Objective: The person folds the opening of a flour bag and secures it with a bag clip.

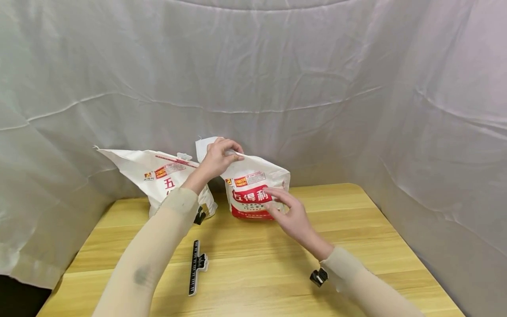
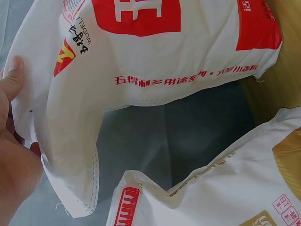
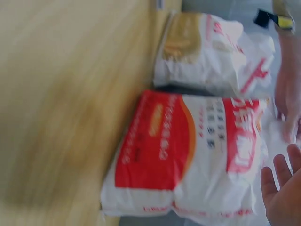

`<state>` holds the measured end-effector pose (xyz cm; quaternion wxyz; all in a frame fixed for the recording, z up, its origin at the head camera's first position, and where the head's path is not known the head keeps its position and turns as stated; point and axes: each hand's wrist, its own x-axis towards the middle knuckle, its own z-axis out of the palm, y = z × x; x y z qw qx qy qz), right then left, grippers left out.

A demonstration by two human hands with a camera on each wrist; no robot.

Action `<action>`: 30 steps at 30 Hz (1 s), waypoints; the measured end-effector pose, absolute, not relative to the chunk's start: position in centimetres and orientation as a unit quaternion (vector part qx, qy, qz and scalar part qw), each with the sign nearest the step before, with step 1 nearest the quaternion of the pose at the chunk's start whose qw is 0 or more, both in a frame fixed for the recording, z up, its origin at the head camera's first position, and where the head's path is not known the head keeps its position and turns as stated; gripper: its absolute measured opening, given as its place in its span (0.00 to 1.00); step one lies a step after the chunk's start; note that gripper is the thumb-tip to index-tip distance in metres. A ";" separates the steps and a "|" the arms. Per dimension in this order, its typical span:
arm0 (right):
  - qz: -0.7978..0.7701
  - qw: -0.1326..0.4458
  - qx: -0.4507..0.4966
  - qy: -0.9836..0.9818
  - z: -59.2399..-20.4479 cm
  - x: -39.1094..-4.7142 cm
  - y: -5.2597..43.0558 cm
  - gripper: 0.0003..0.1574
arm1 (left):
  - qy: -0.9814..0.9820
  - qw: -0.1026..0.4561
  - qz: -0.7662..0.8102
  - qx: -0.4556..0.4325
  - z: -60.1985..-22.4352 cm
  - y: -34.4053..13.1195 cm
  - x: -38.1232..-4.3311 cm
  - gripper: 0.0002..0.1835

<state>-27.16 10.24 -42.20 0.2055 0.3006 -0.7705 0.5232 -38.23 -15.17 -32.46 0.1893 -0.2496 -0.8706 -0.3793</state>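
Note:
My left hand point(image 1: 222, 156) pinches the top edge of a white and red flour bag point(image 1: 253, 204), which stands upright on the table. In the left wrist view, the thumb lies on the front of the bag's white upper part, and the other fingers are partly hidden behind it. In front of the bag's right side is my right hand point(image 1: 291, 213), its fingers spread and holding nothing. To the left stands a second flour bag point(image 1: 136, 169), its top leaning left, with a red piano-key clip point(image 1: 177, 161) across its upper part. My left forearm partly covers it.
A black piano-key clip point(image 1: 194, 268) with a white back lies on the wooden table point(image 1: 253, 273), nearer me than the bags. Grey cloth point(image 1: 253, 79) hangs behind the table and along both sides. Small black wrist cameras point(image 1: 318, 277) sit at my wrists.

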 end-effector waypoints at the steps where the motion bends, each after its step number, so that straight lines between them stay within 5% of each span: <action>1: 0.516 0.198 0.310 -0.773 -42.4 -26.9 10.0 0.24 | -0.870 0.190 -0.379 -0.250 -32.5 -15.2 -38.2 0.05; 30: 0.165 -0.098 0.618 -0.762 -48.5 -21.4 3.2 0.42 | -0.872 0.186 -0.388 -0.233 -32.7 -15.4 -37.8 0.06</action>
